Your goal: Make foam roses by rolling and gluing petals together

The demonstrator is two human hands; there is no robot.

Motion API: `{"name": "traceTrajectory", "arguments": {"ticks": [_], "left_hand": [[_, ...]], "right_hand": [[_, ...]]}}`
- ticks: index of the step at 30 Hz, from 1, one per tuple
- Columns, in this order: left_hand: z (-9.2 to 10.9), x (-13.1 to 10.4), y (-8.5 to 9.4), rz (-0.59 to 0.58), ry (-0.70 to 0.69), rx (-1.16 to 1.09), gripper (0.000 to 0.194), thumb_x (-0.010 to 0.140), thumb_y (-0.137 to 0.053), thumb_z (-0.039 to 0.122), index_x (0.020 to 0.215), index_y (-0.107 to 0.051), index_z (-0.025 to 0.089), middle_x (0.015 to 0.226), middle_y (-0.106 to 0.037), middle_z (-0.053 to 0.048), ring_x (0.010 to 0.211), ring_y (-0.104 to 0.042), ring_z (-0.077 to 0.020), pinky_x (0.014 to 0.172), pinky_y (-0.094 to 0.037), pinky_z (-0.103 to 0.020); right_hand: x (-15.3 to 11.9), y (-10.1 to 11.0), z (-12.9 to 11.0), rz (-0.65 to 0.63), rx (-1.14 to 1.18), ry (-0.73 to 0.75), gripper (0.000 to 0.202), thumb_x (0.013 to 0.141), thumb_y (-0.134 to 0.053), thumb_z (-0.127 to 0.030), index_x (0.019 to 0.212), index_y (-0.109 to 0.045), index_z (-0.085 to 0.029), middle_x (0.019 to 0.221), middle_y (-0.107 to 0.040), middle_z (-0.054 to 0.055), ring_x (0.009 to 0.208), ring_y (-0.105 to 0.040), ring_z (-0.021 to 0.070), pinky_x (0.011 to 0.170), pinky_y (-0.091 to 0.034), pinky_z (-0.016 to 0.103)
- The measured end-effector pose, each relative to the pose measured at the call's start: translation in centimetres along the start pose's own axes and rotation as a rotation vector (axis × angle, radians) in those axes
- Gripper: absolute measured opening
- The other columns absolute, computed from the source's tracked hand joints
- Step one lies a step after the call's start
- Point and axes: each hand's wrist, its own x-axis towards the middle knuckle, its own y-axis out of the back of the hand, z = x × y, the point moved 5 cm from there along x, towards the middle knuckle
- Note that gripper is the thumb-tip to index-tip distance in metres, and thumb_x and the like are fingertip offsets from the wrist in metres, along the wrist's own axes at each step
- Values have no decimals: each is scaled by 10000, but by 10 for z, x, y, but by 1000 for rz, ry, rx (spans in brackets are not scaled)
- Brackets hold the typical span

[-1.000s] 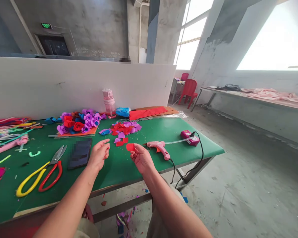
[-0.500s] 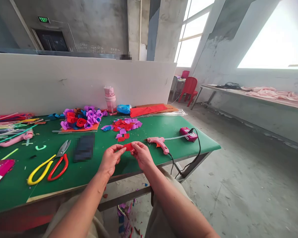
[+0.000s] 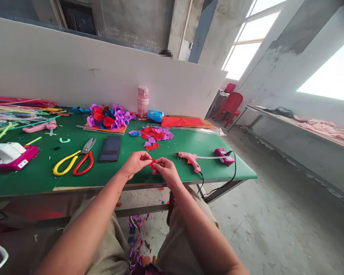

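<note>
A small red paper petal (image 3: 152, 163) is pinched between my two hands above the front of the green table. My left hand (image 3: 136, 164) grips its left side with thumb and forefinger. From the right, my right hand (image 3: 165, 170) closes its fingertips on the other side, and they hide much of the petal. Just beyond my hands lie a few loose red and purple pieces, then a heap of cut petals (image 3: 156, 134) in red, purple and blue. A pink glue gun (image 3: 189, 158) rests on its side to the right of my right hand.
Left of my hands are a dark phone (image 3: 110, 149) and scissors (image 3: 80, 156) with yellow and red handles. Behind stand finished paper flowers (image 3: 109, 118) and a pink bottle (image 3: 142, 102). A magenta power strip (image 3: 224, 156) with a black cord sits near the table's right end.
The view has tilted and shifted, so the table appears higher and farther right. My fingers have drawn closer together on the red petal, and less of it shows.
</note>
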Motion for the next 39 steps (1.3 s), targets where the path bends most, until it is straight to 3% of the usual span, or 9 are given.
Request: {"name": "traceTrajectory", "arguments": {"ticks": [4,7,11,14,18,23,28,32,39], "left_hand": [[-7,7,4,28,-63,93,153,617,-653,300,646,-598,161,598,-607,3,573,-528,-123,571,-395,-238],[-17,13,8,48,-34,186,119,593,-638,271,612,-598,161,578,-600,7,566,-531,-127,568,-390,-239],[-29,17,7,27,36,224,96,560,-642,248,557,-594,165,544,-593,3,549,-528,-131,553,-382,-241],[-33,18,6,20,82,205,101,540,-658,248,539,-597,168,541,-602,-3,559,-538,-139,553,-383,-245],[-34,19,5,16,95,212,106,552,-655,256,541,-605,163,534,-597,-1,550,-526,-135,537,-371,-242],[-34,19,3,13,54,337,78,591,-618,226,550,-618,160,534,-608,-1,535,-524,-132,510,-359,-234],[-30,18,5,46,24,418,67,577,-607,135,520,-621,166,534,-622,-5,536,-534,-133,503,-347,-232],[-30,20,4,56,-2,478,108,572,-593,96,519,-637,178,530,-627,1,535,-547,-132,497,-345,-227],[-27,21,5,76,-53,546,175,570,-541,40,521,-635,179,564,-644,-16,563,-558,-145,524,-345,-239]], "right_hand": [[-10,26,-19,95,-179,109,312,680,-681,-466,788,-595,-187,617,-657,5,464,-517,101,482,-405,221],[-19,84,-47,341,-447,238,326,729,-615,-501,853,-609,-200,671,-665,21,538,-552,132,521,-403,235],[-24,163,-67,606,-982,164,325,750,-552,-503,777,-599,-183,707,-670,63,652,-590,185,597,-397,274],[-16,187,-59,495,-1162,4,359,724,-557,-541,739,-590,-183,719,-681,63,659,-595,192,601,-393,278],[4,183,-40,237,-1209,-146,302,710,-582,-492,673,-576,-192,604,-665,23,577,-571,165,547,-376,258],[19,178,-38,131,-1179,-242,220,663,-648,-356,593,-531,-183,498,-582,0,483,-490,131,480,-325,251],[9,163,-44,-4,-548,-215,288,666,-686,-409,795,-608,-163,636,-595,6,545,-507,118,527,-405,250],[1,139,-50,-48,-103,-197,298,647,-706,-280,920,-622,-192,729,-575,-2,556,-489,93,534,-442,238],[-7,92,-50,-168,37,-219,273,704,-643,-424,849,-624,-194,721,-570,13,456,-386,80,390,-345,221]]}}
